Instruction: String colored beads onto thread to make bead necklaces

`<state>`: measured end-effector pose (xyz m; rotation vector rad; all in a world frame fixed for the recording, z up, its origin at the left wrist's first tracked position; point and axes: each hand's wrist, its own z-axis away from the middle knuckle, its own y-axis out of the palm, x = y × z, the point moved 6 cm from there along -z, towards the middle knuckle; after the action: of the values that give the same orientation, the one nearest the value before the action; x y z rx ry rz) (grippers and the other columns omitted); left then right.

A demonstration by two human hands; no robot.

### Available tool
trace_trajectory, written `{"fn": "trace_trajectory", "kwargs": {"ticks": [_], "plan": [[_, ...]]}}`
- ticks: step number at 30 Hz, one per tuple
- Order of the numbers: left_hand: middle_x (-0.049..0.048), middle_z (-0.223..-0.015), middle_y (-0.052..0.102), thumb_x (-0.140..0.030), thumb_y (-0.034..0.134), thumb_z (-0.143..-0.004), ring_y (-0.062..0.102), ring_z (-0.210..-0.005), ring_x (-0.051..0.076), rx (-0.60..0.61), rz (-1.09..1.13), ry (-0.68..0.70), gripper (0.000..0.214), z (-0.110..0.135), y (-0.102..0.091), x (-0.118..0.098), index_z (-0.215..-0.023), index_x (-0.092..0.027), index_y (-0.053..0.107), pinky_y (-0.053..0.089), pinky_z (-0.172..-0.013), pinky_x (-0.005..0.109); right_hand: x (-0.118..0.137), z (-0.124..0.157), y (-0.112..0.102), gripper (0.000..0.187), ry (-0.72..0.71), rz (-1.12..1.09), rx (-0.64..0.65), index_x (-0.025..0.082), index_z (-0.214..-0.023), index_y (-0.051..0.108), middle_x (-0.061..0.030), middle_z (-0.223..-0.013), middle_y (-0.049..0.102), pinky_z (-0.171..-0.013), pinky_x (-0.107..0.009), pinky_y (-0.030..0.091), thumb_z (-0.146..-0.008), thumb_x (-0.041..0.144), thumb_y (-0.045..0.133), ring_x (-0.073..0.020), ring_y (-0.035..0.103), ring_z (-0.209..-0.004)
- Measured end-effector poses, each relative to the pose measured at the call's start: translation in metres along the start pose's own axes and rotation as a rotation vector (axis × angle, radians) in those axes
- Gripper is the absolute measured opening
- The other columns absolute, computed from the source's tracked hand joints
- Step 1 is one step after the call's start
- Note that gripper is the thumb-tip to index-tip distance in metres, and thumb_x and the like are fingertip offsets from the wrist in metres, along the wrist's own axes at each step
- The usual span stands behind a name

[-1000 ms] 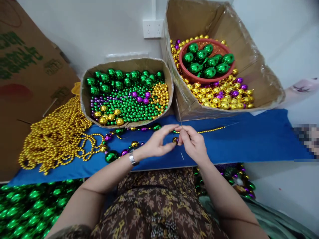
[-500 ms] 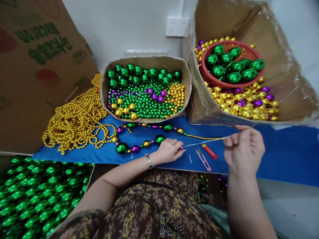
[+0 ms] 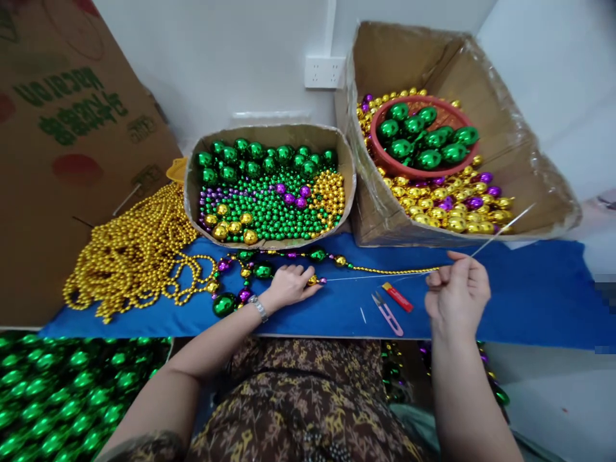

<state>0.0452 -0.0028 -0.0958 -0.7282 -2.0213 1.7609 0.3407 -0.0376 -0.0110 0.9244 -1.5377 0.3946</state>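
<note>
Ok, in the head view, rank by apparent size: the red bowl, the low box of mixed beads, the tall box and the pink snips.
1. tall box
2. low box of mixed beads
3. red bowl
4. pink snips
The bowl sits farther back, so it may look smaller than it is.

Snips [image 3: 386,313] on cloth [image 3: 529,295], between both hands, before boxes [image 3: 269,186].

The bench [image 3: 529,295] is blue, the bead strands [image 3: 129,256] gold, the bowl [image 3: 382,162] red with green balls [image 3: 423,138], the dress [image 3: 308,398] brown with yellow flowers
</note>
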Motion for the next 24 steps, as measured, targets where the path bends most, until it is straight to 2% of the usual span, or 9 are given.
{"fn": "trace_trajectory", "kwargs": {"ticks": [3,6,9,12,15,18,20,21,24], "plan": [[0.0138,-0.084,0.065,-0.056,0.036,-0.093,0.061,-0.077,0.027,0.039,-0.048,-0.052,0.049,0.004,-0.001,0.016,-0.106,-0.017,0.064,0.04,-0.065,0.036,0.0,0.004,0.004,0.032,0.038,-0.029,0.012,0.019,-0.087,0.058,0.0093,-0.054,0.041,-0.043,-0.016,0.031,-0.081,0.05,0.066,-0.0046,0.035,-0.045],[0.0166,-0.09,0.065,-0.055,0.043,-0.09,0.061,-0.085,0.031,0.064,-0.059,-0.074,0.046,0.007,-0.012,0.02,-0.101,-0.016,0.065,0.043,-0.068,0.038,0.006,0.01,0.012,0.031,0.029,-0.055,0.031,0.019,-0.087,0.059,0.009,-0.054,0.042,-0.044,-0.016,0.031,-0.082,0.049,0.067,-0.0046,0.035,-0.045],[0.0151,-0.094,0.066,-0.058,0.047,-0.087,0.062,-0.089,0.029,0.025,0.048,-0.016,0.047,0.006,-0.037,0.012,-0.1,-0.016,0.065,0.045,-0.072,0.037,0.012,0.019,0.023,0.029,0.002,-0.068,0.068,0.019,-0.086,0.06,0.0091,-0.053,0.04,-0.044,-0.015,0.031,-0.083,0.047,0.066,-0.0044,0.035,-0.046],[0.0085,-0.087,0.069,-0.049,0.047,-0.092,0.064,-0.079,0.02,-0.094,0.285,0.011,0.037,-0.008,-0.075,0.011,-0.097,-0.018,0.066,0.045,-0.068,0.03,0.009,0.031,0.036,0.028,0.023,-0.056,0.147,0.019,-0.088,0.061,0.0087,-0.054,0.04,-0.045,-0.016,0.032,-0.085,0.046,0.064,-0.0046,0.036,-0.047],[0.0034,-0.077,0.069,-0.042,0.049,-0.093,0.061,-0.067,0.014,-0.277,0.429,-0.042,0.029,-0.042,-0.114,0.038,-0.088,-0.019,0.067,0.043,-0.062,0.026,-0.001,0.042,0.046,0.027,0.06,-0.002,0.244,0.019,-0.092,0.062,0.0086,-0.054,0.038,-0.046,-0.017,0.033,-0.089,0.046,0.06,-0.0052,0.037,-0.046],[0.0041,-0.073,0.068,-0.034,0.051,-0.091,0.059,-0.064,0.014,-0.408,0.382,-0.222,0.025,-0.093,-0.137,0.091,-0.087,-0.017,0.068,0.044,-0.063,0.028,-0.012,0.051,0.054,0.028,0.077,0.085,0.351,0.019,-0.096,0.061,0.0082,-0.055,0.037,-0.045,-0.019,0.033,-0.092,0.047,0.054,-0.0067,0.039,-0.046],[0.008,-0.085,0.069,-0.028,0.054,-0.088,0.062,-0.074,0.018,-0.398,0.328,-0.344,0.024,-0.13,-0.138,0.125,-0.102,-0.014,0.067,0.047,-0.072,0.03,-0.018,0.056,0.059,0.03,0.084,0.157,0.417,0.019,-0.099,0.06,0.0074,-0.055,0.04,-0.045,-0.02,0.034,-0.093,0.047,0.05,-0.0081,0.042,-0.047],[0.0112,-0.096,0.069,-0.026,0.055,-0.086,0.062,-0.083,0.02,-0.389,0.28,-0.371,0.032,-0.149,-0.136,0.137,-0.113,-0.012,0.064,0.047,-0.079,0.032,-0.021,0.058,0.061,0.031,0.082,0.193,0.444,0.019,-0.102,0.06,0.0067,-0.056,0.042,-0.046,-0.02,0.036,-0.094,0.047,0.048,-0.0088,0.043,-0.048],[0.015,-0.122,0.059,-0.033,0.056,-0.086,0.058,-0.108,0.025,-0.26,0.215,-0.332,0.053,-0.198,-0.12,0.15,-0.135,-0.015,0.05,0.043,-0.096,0.035,-0.023,0.064,0.068,0.032,0.038,0.315,0.52,0.019,-0.109,0.06,0.0041,-0.06,0.05,-0.052,-0.022,0.042,-0.097,0.044,0.043,-0.011,0.051,-0.054]]}}
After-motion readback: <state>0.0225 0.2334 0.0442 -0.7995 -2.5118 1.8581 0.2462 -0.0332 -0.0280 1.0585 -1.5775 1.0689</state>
